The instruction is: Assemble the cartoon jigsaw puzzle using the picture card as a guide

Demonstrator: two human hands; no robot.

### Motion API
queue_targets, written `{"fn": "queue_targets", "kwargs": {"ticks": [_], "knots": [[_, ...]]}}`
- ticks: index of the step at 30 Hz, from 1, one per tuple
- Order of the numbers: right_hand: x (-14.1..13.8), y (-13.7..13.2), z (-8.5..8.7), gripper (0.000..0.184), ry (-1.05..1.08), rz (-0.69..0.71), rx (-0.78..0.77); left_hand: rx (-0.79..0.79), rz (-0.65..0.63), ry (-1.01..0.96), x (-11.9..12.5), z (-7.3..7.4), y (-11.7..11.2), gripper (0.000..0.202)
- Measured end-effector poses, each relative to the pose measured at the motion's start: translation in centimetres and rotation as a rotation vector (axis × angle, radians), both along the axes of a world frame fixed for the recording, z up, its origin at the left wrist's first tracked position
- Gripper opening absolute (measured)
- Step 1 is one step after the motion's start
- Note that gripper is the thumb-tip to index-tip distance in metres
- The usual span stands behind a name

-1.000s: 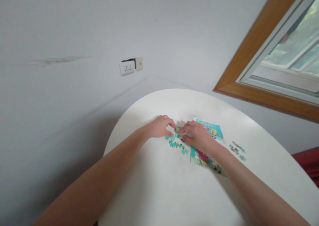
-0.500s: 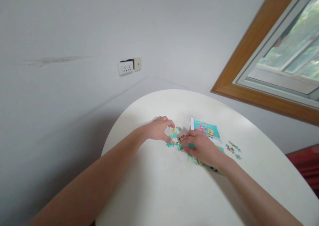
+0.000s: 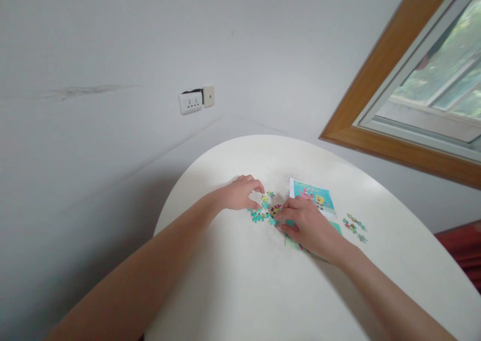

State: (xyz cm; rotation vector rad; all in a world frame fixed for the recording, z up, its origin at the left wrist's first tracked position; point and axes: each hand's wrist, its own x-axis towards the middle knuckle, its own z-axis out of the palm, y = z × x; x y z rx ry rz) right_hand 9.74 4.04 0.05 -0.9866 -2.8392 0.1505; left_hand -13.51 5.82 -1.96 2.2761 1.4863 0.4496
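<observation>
A loose cluster of small jigsaw puzzle pieces [image 3: 265, 205], teal with yellow and dark red bits, lies on the white table between my hands. My left hand [image 3: 242, 192] rests at its left side, thumb and fingers curved apart with a gap between them; it holds nothing. From the right, my right hand [image 3: 302, 219] reaches in with its fingertips at the edge of the pieces, thumb and forefinger apart. Beneath and behind that hand lies a colourful picture sheet [image 3: 326, 196] with cartoon figures, its lower part mostly covered by the hand and wrist.
A smaller group of puzzle pieces [image 3: 355, 225] lies right of the sheet. The round white table [image 3: 240, 291] stands near a grey-white wall with a socket [image 3: 191, 103]. A wood-framed window [image 3: 338, 123] is at the upper right, red cloth [image 3: 460, 248] at the right edge.
My left thumb has drawn back slightly from the pieces, showing more of them. The right fingers have shifted a little at the cluster's edge. The view has moved slightly.
</observation>
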Motion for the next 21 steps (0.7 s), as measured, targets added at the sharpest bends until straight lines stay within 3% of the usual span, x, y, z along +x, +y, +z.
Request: {"fn": "queue_targets", "kwargs": {"ticks": [12,21], "knots": [[-0.93,0.19,-0.06,0.008,0.018,-0.016,-0.048,0.043,0.03,-0.019,-0.1,-0.52,0.47,0.026],[-0.67,0.1,0.08,0.009,-0.004,-0.112,-0.076,0.031,0.058,-0.003,0.26,-0.26,0.37,0.023]]}}
